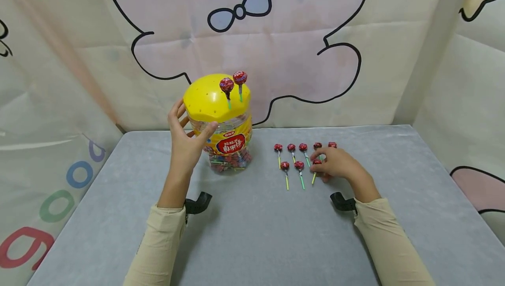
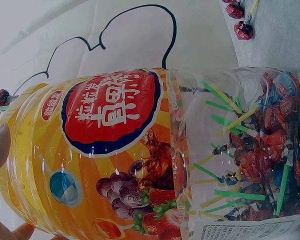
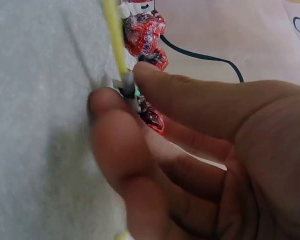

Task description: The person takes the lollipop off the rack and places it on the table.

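A clear plastic candy jar [image 1: 230, 143] with a yellow lid [image 1: 209, 95] and a fruit-printed label [image 2: 110, 110] stands left of centre on the table. My left hand [image 1: 187, 141] holds it from the left, thumb across the front below the lid, other fingers partly hidden behind. Two red-wrapped lollipops [image 1: 226, 86] stand upright in the lid. At the right, my right hand [image 1: 335, 163] pinches a lollipop [image 1: 317, 162] between thumb and index finger, just below its head. Its yellow stick [image 3: 115, 37] shows past the fingertips in the right wrist view.
Several lollipops [image 1: 299, 166] lie in two rows on the grey table [image 1: 256, 233], left of and behind my right hand. More lollipops [image 2: 270, 155] fill the jar's bottom. A cartoon-printed cloth [image 1: 292, 66] hangs behind the table's far edge.
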Motion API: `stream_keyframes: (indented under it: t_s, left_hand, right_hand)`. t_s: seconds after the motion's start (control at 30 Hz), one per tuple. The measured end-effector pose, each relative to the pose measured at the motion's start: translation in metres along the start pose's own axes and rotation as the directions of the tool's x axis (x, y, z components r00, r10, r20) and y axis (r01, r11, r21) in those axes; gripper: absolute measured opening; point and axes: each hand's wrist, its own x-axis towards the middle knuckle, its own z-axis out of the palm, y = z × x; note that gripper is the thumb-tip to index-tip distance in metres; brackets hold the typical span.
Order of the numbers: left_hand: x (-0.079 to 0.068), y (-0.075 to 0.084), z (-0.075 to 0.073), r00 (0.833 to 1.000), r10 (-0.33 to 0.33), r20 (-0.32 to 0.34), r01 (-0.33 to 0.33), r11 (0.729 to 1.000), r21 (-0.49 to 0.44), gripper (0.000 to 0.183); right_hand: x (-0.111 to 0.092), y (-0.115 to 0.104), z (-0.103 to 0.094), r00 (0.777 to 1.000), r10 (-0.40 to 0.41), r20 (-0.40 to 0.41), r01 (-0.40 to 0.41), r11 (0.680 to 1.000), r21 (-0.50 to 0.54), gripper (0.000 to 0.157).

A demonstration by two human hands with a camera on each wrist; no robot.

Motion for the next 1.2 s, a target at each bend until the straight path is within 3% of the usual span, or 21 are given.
stream_keyframes:
  t_s: [0.53,0.87,1.2]
  left_hand:
    - [0.002,0.001,-0.002,1.0,0.017,0.002,-0.017,1.0,-0.016,0.09]
    - [-0.004,0.0,-0.001,1.0,-0.009,0.012,0.01,1.0,-0.021,0.091]
    - [-0.001,0.0,-0.002,1.0,-0.003,0.004,0.003,1.0,-0.021,0.091]
  right_hand:
    - [0.003,-0.001,-0.002,0.991,-0.133,-0.016,0.131,0.99,-0.056,0.035]
    - [-0.008,0.005,0.005,0.987,-0.16,-0.012,0.159,0.986,-0.058,0.031]
    - [-0.019,-0.003,-0.005,0.986,-0.152,-0.062,0.15,0.988,-0.049,0.048]
